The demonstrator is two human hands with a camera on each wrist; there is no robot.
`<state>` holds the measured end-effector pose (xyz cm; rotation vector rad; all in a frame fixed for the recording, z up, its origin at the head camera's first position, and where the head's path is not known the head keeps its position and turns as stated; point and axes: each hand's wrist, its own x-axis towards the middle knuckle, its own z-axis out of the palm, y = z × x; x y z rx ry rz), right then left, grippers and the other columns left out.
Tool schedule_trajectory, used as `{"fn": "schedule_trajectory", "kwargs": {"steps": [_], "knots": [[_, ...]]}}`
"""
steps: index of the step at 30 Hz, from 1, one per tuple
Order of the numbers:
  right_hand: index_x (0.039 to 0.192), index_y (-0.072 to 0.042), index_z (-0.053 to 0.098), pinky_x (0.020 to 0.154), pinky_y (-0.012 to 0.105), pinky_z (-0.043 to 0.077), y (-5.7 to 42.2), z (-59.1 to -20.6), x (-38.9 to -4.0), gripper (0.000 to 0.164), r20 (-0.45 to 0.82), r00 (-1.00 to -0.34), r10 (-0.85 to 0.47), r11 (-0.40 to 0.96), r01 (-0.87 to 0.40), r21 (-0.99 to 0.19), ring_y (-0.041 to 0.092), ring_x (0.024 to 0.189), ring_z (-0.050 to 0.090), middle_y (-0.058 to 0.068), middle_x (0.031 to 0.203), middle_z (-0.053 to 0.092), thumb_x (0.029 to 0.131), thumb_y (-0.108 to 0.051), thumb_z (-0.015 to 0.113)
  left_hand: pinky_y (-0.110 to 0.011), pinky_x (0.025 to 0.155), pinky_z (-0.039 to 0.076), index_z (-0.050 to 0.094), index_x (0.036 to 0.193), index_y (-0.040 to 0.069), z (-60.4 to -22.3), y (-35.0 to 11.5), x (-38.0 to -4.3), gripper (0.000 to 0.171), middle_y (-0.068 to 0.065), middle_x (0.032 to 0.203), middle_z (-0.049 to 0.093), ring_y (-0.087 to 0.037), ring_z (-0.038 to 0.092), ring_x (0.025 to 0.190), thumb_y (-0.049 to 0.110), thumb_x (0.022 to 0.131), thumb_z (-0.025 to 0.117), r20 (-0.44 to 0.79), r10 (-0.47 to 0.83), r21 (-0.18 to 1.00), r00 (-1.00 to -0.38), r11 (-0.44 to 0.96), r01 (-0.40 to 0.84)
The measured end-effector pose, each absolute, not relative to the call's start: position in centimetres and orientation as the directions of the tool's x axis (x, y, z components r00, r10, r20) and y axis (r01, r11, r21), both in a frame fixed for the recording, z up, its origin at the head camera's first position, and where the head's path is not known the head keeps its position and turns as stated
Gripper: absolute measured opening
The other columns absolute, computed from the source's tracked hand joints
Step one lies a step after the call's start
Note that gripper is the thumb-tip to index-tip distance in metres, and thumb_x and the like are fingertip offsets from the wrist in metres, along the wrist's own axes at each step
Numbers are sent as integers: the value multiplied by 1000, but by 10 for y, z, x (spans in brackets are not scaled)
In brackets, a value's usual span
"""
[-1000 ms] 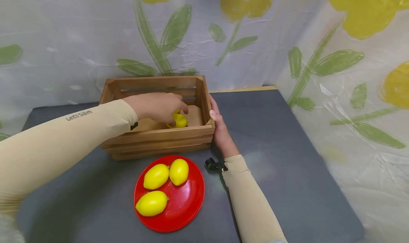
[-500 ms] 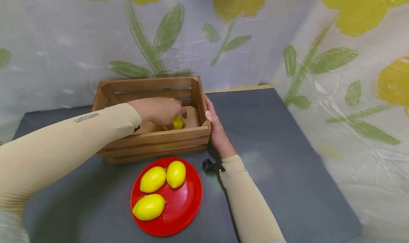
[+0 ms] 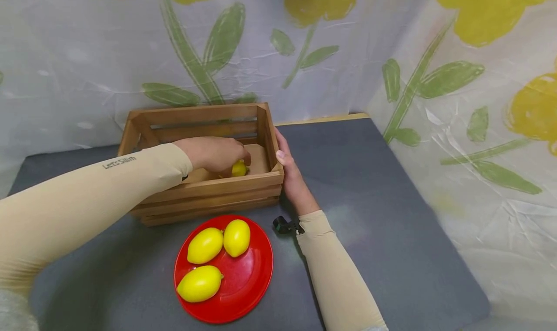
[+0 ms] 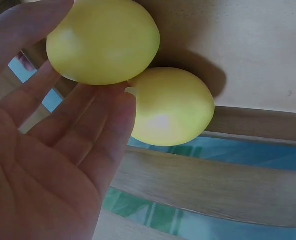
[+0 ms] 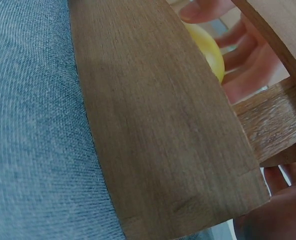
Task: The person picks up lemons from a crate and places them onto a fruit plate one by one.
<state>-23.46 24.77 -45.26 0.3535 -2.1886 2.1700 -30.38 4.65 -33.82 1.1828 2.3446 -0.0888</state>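
Note:
Inside the wooden crate (image 3: pixel 209 193), my left hand (image 3: pixel 213 153) reaches down over the lemons. In the left wrist view, its thumb and fingers lie on opposite sides of one lemon (image 4: pixel 105 42) and hold it. A second lemon (image 4: pixel 173 107) sits against the fingertips on the crate floor. Seen from the head, only one yellow patch of lemon (image 3: pixel 239 169) shows past the fingers. My right hand (image 3: pixel 296 181) grips the crate's right end from outside, thumb by the front corner. Its fingertips are partly hidden in the right wrist view.
A red plate (image 3: pixel 243 297) with three lemons (image 3: pixel 200 283) stands in front of the crate on the dark grey table (image 3: pixel 374 215). A flower-patterned sheet (image 3: pixel 330 79) hangs right behind the crate and along the right side.
My left fingers have closed in and downward around the lemon, covering more of it. My right hand stays on the crate. The whole head view has shifted slightly, so everything appears further left.

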Motion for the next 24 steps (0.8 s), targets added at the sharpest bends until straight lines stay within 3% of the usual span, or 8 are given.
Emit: {"fn": "schedule_trajectory", "kwargs": {"steps": [13,24], "knots": [[173,-38,17,131,67,19,250,-451,-235,82,209,-968,-136,11,-212,-977,28,163,22,-6,180,16,97,-64,35,-51,112,54,68,144,16,-342,51,-307,53,-8,125,72,-31,60,115,4,92,76,-508,713,141,-483,622,771],[173,-38,19,132,65,18,249,-451,-234,82,201,-970,-138,-2,-202,-979,26,163,23,-7,180,16,97,-64,36,-54,114,53,68,144,15,-347,52,-308,53,-8,129,72,-31,60,118,5,93,76,-526,709,138,-469,615,776]]}}
